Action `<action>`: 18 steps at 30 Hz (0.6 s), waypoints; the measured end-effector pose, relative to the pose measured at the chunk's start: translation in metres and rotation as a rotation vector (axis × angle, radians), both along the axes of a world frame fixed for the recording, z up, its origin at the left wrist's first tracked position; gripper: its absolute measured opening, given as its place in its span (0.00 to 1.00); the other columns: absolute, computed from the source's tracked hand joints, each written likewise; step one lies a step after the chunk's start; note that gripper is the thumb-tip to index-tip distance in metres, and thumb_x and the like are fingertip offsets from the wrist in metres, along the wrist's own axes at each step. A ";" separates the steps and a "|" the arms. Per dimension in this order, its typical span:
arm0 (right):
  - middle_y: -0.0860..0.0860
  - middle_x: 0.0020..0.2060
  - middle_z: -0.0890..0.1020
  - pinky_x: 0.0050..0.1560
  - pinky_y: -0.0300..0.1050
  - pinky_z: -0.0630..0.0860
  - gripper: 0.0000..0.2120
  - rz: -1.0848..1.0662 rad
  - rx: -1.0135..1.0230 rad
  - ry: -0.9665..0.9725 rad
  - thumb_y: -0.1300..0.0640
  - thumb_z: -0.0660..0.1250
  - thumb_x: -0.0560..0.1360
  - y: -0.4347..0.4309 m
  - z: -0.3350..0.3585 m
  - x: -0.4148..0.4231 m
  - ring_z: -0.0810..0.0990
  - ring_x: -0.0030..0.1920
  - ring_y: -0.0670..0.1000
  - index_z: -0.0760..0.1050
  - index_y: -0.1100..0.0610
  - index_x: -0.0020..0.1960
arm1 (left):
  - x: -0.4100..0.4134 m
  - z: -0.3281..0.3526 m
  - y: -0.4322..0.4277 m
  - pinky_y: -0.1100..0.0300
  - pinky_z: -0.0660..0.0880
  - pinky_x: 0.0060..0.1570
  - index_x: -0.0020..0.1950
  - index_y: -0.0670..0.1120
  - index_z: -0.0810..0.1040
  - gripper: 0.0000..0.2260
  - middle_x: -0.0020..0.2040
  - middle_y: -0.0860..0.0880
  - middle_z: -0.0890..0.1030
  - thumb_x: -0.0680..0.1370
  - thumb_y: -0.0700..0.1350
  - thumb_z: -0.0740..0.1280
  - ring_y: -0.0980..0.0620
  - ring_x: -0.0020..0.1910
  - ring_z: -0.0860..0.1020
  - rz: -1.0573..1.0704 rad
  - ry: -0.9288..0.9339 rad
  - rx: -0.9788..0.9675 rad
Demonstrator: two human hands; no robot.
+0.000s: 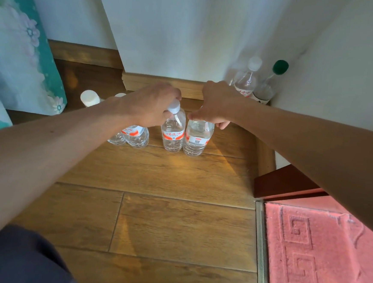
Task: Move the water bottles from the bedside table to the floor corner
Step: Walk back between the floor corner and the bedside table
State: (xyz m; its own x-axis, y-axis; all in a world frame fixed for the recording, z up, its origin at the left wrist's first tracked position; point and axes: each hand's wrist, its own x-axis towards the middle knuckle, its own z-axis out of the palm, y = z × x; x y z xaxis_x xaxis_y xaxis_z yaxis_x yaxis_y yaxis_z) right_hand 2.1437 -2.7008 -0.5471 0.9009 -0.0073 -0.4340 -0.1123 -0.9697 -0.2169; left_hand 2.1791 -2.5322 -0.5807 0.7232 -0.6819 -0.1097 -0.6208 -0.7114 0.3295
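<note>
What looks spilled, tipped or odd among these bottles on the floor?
Nothing is spilled or tipped: every bottle in view stands upright on the wooden floor. The only odd one out is the green-capped bottle in the corner; the other caps that show are white.

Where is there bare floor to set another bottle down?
Wooden floor lies bare from the bottle row to the red mat. A patch sits between the bottle the right hand grips and the green-capped corner bottle. Around the left hand and its white-capped bottle, others crowd.
</note>
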 end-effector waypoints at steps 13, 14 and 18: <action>0.58 0.33 0.83 0.40 0.48 0.84 0.11 0.010 -0.110 -0.009 0.57 0.70 0.76 0.005 -0.001 0.004 0.85 0.32 0.55 0.73 0.63 0.51 | -0.002 -0.006 0.000 0.54 0.71 0.42 0.53 0.39 0.77 0.10 0.47 0.43 0.79 0.76 0.43 0.71 0.45 0.45 0.76 0.039 -0.035 0.013; 0.59 0.35 0.83 0.39 0.48 0.84 0.11 0.018 -0.105 -0.012 0.58 0.70 0.76 0.003 0.000 0.004 0.85 0.33 0.56 0.72 0.63 0.53 | -0.002 -0.006 -0.001 0.55 0.70 0.41 0.52 0.38 0.77 0.10 0.46 0.43 0.78 0.76 0.42 0.71 0.44 0.44 0.76 0.040 -0.034 0.020; 0.59 0.44 0.81 0.33 0.44 0.81 0.15 0.072 -0.076 -0.024 0.62 0.72 0.73 -0.003 0.001 0.007 0.84 0.36 0.57 0.70 0.62 0.56 | 0.001 -0.008 -0.006 0.55 0.69 0.40 0.52 0.39 0.76 0.08 0.45 0.44 0.77 0.76 0.41 0.70 0.44 0.44 0.75 0.042 -0.031 0.038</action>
